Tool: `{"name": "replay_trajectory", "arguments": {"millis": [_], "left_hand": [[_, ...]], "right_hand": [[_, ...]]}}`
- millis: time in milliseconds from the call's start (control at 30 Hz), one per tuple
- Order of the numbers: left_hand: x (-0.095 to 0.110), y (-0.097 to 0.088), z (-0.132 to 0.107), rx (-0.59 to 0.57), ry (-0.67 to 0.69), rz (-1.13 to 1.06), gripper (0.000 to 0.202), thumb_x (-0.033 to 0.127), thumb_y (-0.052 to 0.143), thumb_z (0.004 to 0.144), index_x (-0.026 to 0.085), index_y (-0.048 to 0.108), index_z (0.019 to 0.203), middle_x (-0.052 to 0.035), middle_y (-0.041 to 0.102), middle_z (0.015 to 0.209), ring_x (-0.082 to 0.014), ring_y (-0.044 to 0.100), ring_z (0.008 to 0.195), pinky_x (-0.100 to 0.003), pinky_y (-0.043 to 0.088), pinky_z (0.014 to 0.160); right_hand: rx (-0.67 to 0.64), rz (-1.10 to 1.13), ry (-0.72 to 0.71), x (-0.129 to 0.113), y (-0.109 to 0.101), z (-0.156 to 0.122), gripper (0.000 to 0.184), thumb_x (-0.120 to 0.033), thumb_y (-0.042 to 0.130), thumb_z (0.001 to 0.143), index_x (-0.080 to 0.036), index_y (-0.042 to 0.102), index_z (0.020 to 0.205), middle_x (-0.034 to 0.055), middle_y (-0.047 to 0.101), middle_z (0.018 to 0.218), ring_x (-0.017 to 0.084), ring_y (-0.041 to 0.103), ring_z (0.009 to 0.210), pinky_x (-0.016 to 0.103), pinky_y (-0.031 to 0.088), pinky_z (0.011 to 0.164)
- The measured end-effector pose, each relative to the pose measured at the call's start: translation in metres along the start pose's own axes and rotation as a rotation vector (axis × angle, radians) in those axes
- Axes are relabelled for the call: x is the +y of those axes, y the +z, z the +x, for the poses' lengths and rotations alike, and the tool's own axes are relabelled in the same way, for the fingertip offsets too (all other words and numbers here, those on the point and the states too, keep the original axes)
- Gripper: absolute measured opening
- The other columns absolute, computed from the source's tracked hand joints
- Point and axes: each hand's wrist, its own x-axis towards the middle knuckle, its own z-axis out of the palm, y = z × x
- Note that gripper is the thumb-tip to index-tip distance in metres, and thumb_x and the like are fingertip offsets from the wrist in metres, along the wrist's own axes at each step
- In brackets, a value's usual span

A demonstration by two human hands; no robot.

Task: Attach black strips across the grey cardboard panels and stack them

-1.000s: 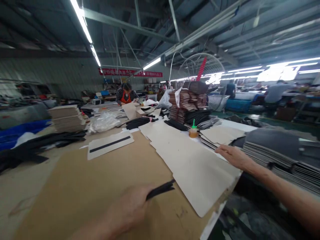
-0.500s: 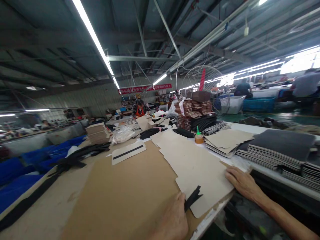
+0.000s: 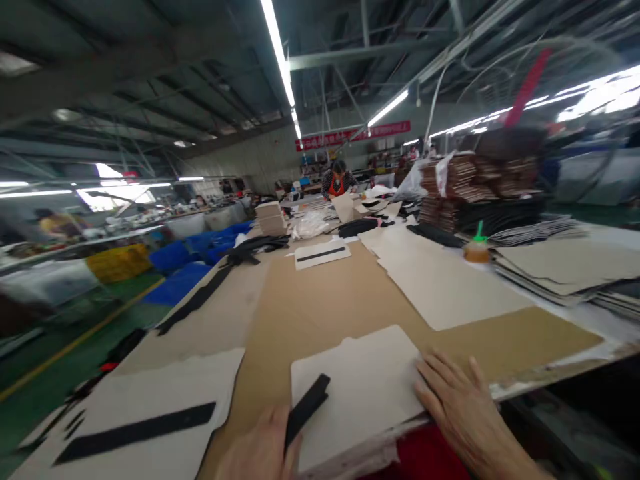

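In front of me a cream panel [image 3: 355, 380] lies by itself on the brown sheet at the table's near edge. Black fabric strips [image 3: 309, 408] poke out of my left hand [image 3: 265, 443], whose fingers are closed around them; their tips overlap the panel's left part. My right hand [image 3: 457, 403] rests with outstretched, slightly spread fingers at the panel's right edge, touching it. To the left lie several cream panels [image 3: 160, 380], the top one bearing a black strip [image 3: 137, 432] across it. Both hands are somewhat blurred.
Overlapping cream panels [image 3: 445, 287] lie ahead on the right, near a glue bottle with a green nozzle [image 3: 477, 248]. Further right is a panel stack [image 3: 570, 263]; brown bundles [image 3: 470, 180] rise behind. Another person [image 3: 339, 180] works at the far end. Blue bins [image 3: 187, 283] stand left.
My view has swung left. The near panel has come away from the overlapping row, towards me and left, with my right hand at its edge. My left hand still holds the black strips.
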Motion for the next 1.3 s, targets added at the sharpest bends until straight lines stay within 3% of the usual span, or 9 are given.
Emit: {"name": "replay_trajectory", "arguments": {"millis": [100, 200, 300, 400, 567, 833, 967, 1133, 1300], "left_hand": [[0.005, -0.023, -0.022, 0.005, -0.106, -0.315, 0.042, 0.046, 0.061, 0.079, 0.021, 0.064, 0.113, -0.0093, 0.073, 0.094, -0.0228, 0.065, 0.081, -0.032, 0.049, 0.073], [0.014, -0.020, -0.026, -0.268, -0.145, -0.954, 0.056, 0.061, 0.057, 0.081, 0.016, 0.060, 0.115, -0.0038, 0.069, 0.074, -0.0059, 0.034, 0.039, -0.020, 0.026, 0.040], [0.024, -0.005, -0.019, -0.468, -0.098, -1.374, 0.064, 0.066, 0.052, 0.083, 0.010, 0.061, 0.112, -0.0037, 0.066, 0.066, -0.0017, 0.021, 0.033, -0.019, 0.013, 0.034], [0.032, 0.006, -0.011, -0.589, -0.106, -1.510, 0.065, 0.066, 0.043, 0.088, 0.008, 0.063, 0.109, -0.0054, 0.066, 0.062, -0.0011, 0.021, 0.031, -0.018, 0.011, 0.032], [0.042, 0.017, -0.006, -0.703, -0.078, -1.510, 0.062, 0.063, 0.037, 0.092, 0.009, 0.063, 0.109, -0.0071, 0.067, 0.061, -0.0016, 0.023, 0.030, -0.017, 0.013, 0.031], [0.045, 0.028, -0.003, -0.685, -0.184, -1.572, 0.059, 0.063, 0.039, 0.092, 0.011, 0.063, 0.107, -0.0021, 0.062, 0.057, -0.0013, 0.022, 0.030, -0.016, 0.012, 0.032], [0.038, 0.021, -0.007, -0.681, -0.098, -1.563, 0.049, 0.055, 0.059, 0.084, 0.011, 0.064, 0.104, -0.0013, 0.062, 0.059, -0.0008, 0.026, 0.032, -0.016, 0.016, 0.032], [0.029, 0.007, -0.018, -0.566, -0.086, -1.216, 0.044, 0.030, 0.085, 0.057, 0.012, 0.069, 0.094, 0.0038, 0.058, 0.058, -0.0018, 0.038, 0.039, -0.013, 0.029, 0.036], [0.033, 0.000, -0.020, -0.556, -0.062, -1.041, 0.042, 0.028, 0.082, 0.060, 0.014, 0.071, 0.098, 0.0043, 0.056, 0.066, -0.0054, 0.045, 0.052, -0.015, 0.043, 0.046]], "right_hand": [[0.079, 0.175, -0.058, -0.031, 0.000, 0.016, 0.034, -0.041, 0.044, 0.091, -0.027, 0.068, 0.110, 0.0105, 0.068, 0.122, 0.038, 0.060, 0.115, 0.073, 0.036, 0.095], [0.024, 0.486, -0.107, -0.058, -0.015, 0.029, 0.027, -0.040, 0.045, 0.093, -0.029, 0.069, 0.100, 0.0065, 0.072, 0.110, 0.030, 0.064, 0.111, 0.057, 0.050, 0.092], [-0.123, 0.753, -0.108, -0.086, -0.037, 0.038, 0.022, -0.039, 0.048, 0.094, -0.029, 0.068, 0.092, 0.0034, 0.072, 0.105, 0.022, 0.065, 0.106, 0.037, 0.057, 0.086], [-0.204, 0.910, -0.021, -0.106, -0.049, 0.046, 0.020, -0.038, 0.048, 0.095, -0.027, 0.065, 0.099, 0.0031, 0.069, 0.106, 0.018, 0.067, 0.098, 0.030, 0.057, 0.083], [-0.251, 0.960, -0.023, -0.113, -0.047, 0.054, 0.032, -0.035, 0.048, 0.095, -0.026, 0.058, 0.124, 0.0069, 0.062, 0.116, 0.018, 0.061, 0.102, 0.033, 0.055, 0.087], [-0.024, 0.866, -0.099, -0.114, -0.047, 0.040, 0.010, -0.020, 0.053, 0.091, -0.025, 0.059, 0.084, 0.0025, 0.062, 0.090, 0.016, 0.062, 0.082, 0.026, 0.055, 0.068], [0.013, 0.863, -0.213, -0.095, -0.046, 0.031, 0.014, -0.013, 0.050, 0.092, -0.025, 0.057, 0.095, 0.0020, 0.068, 0.091, 0.013, 0.067, 0.086, 0.022, 0.056, 0.072], [0.134, 0.740, -0.429, -0.066, -0.048, 0.015, 0.030, -0.002, 0.052, 0.085, -0.022, 0.057, 0.106, 0.0070, 0.071, 0.108, 0.015, 0.068, 0.101, 0.024, 0.057, 0.085], [0.140, 0.741, -0.475, -0.062, -0.056, 0.007, 0.037, 0.002, 0.051, 0.083, -0.023, 0.057, 0.109, 0.0075, 0.073, 0.105, 0.015, 0.069, 0.100, 0.023, 0.059, 0.082]]}}
